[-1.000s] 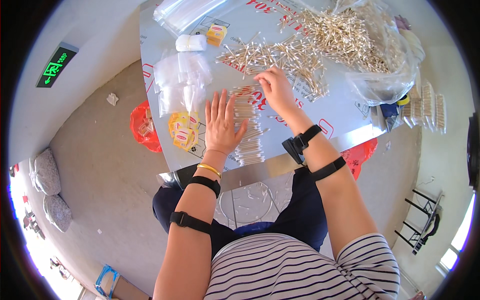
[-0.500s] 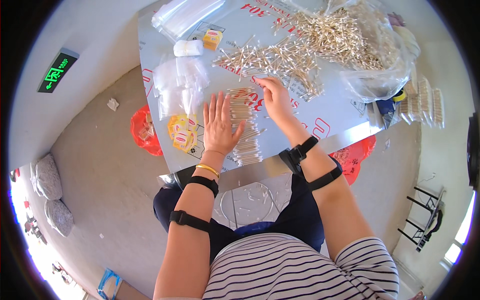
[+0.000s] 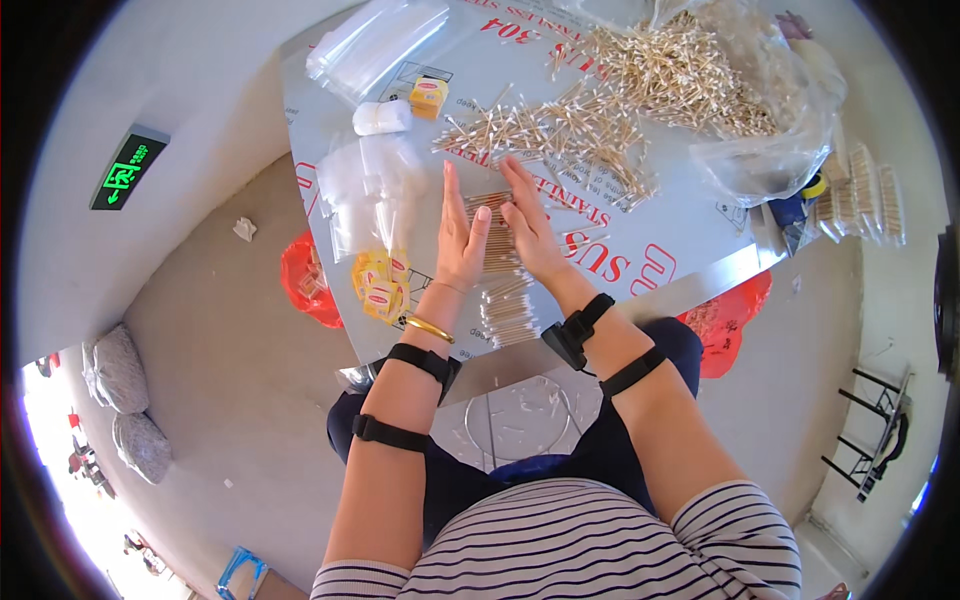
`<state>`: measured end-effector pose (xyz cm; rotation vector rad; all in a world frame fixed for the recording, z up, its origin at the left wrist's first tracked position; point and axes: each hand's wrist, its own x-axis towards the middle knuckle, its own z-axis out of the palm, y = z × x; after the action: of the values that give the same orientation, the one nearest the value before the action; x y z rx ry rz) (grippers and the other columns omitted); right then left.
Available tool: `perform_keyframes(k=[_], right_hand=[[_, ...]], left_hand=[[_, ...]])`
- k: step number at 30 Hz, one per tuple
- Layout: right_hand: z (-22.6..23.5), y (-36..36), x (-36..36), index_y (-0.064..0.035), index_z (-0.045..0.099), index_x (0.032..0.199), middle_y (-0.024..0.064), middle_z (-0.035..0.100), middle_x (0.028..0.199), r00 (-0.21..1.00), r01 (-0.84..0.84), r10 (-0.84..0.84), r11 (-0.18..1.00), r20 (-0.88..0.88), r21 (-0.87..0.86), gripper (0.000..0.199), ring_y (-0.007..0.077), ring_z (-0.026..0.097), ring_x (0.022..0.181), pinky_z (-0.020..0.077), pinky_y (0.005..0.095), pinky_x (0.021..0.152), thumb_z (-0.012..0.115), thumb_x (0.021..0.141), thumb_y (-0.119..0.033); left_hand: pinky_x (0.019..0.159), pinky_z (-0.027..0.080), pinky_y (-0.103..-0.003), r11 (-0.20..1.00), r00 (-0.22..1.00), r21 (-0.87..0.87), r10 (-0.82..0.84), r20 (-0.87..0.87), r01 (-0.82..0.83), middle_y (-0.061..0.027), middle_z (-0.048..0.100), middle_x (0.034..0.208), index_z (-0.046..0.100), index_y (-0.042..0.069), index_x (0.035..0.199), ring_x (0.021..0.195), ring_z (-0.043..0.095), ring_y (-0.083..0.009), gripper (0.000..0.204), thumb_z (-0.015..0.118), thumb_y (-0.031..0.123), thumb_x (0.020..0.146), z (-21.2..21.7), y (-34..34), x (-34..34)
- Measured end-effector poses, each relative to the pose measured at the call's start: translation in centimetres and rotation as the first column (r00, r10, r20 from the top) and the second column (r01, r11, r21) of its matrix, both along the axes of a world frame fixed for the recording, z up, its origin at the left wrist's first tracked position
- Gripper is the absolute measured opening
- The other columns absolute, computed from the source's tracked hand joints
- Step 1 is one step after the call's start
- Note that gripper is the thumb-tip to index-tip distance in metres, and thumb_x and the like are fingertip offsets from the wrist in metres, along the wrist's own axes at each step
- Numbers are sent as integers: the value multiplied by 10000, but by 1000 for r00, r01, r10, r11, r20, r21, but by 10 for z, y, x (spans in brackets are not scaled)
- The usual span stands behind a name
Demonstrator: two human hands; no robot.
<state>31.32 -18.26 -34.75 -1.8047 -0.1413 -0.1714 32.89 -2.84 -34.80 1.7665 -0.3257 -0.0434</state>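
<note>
A neat column of cotton swabs (image 3: 508, 312), lying crosswise, runs from the table's near edge up between my hands. My left hand (image 3: 460, 245) is open with straight fingers, its palm edge set against the column's left side. On the other side my right hand (image 3: 532, 232) is open too, fingers stretched forward and tilted inward, so the swabs' ends lie between the two palms. Both hands partly hide the upper part of the column. Just beyond my fingertips spreads a loose scatter of cotton swabs (image 3: 550, 130).
A see-through bag (image 3: 745, 165) spills a heap of swabs at the far right. Plastic sleeves (image 3: 365, 170), yellow cards (image 3: 382, 285), a white roll (image 3: 381, 117) and a yellow box (image 3: 428, 97) lie left. Packed swabs (image 3: 860, 200) stand right. Red bags (image 3: 300, 280) flank the metal table (image 3: 690, 235).
My right hand has come in from the loose swabs to the column's right side. My left hand has turned from lying flat to standing on edge. The view has shifted slightly.
</note>
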Motion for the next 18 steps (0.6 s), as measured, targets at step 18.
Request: perform_keyframes(k=[18], right_hand=[[23, -63, -62, 5, 428, 1545, 179, 388, 1635, 996, -3, -11, 987, -85, -162, 576, 332, 284, 1565, 248, 403, 1267, 498, 973, -18]], left_hand=[[1291, 137, -474, 994, 995, 58, 94, -35, -92, -229, 190, 1718, 163, -14, 1651, 1605, 170, -353, 764, 407, 446, 1092, 12, 44, -91]])
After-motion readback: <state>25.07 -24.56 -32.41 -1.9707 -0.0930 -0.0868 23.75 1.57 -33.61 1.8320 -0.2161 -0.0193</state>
